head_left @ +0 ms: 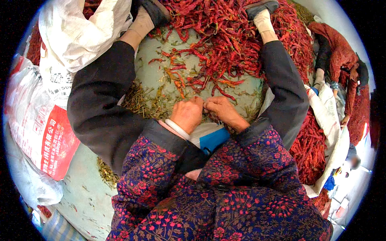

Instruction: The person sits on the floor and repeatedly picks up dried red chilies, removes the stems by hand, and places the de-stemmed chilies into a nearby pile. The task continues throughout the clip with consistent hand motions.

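My left hand (187,115) and my right hand (226,112) meet in front of me, low between my spread legs. The fingers of both are closed and pinched together, their tips almost touching. Whatever sits between them is too small or hidden to name. Just beyond the hands lie loose dried red chili peppers (225,94), a few of them orange. A large heap of dried red chilies (233,44) spreads farther out between my feet. Cut-off stems and bits (136,100) gather on the floor left of my hands. Something blue and white (213,138) shows beneath my wrists.
White woven sacks (74,36) and a red-and-white printed sack (56,132) stand on my left. My legs (106,96) frame the work area. At right, another white sack (331,140) lies beside more chilies (309,140), near another person's sleeve (339,44).
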The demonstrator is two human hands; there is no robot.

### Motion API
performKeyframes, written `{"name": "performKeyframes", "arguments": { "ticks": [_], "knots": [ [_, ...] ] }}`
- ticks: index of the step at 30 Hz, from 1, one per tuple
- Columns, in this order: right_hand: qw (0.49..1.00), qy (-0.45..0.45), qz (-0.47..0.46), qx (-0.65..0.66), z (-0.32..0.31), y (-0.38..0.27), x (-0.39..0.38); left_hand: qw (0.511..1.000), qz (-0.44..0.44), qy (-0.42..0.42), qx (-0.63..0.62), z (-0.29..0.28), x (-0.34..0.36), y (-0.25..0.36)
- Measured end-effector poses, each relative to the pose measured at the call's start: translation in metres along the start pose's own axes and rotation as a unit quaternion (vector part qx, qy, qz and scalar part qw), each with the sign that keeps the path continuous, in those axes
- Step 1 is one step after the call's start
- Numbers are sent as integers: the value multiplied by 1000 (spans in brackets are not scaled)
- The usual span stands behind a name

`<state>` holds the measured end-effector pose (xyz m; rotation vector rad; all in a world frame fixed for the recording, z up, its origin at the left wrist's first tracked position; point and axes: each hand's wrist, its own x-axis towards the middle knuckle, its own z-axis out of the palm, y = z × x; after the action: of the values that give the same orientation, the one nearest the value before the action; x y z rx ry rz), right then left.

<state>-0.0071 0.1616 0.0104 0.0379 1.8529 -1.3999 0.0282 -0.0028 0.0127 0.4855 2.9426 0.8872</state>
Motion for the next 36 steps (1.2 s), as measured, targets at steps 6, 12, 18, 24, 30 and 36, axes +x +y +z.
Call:
{"name": "performKeyframes", "arguments": {
  "ticks": [6,12,18,24,30,36],
  "knots": [
    [994,30,-69,-75,4,-7,-4,998,-54,24,18,10,0,9],
    [980,81,-161,-88,11,-12,-4,991,-110,55,-60,5,6,10],
    [986,64,-145,-42,13,-16,-6,974,-119,56,-183,3,5,-2],
    [981,-109,-7,158,-6,-24,-14,815,-173,-83,-546,-21,0,-11],
    [989,-141,-31,35,-17,-39,-21,815,-123,-151,-546,-26,-2,-14],
    [988,-148,-47,-7,-21,-35,-20,813,-111,-180,-542,-30,-2,-10]
  ]
}}
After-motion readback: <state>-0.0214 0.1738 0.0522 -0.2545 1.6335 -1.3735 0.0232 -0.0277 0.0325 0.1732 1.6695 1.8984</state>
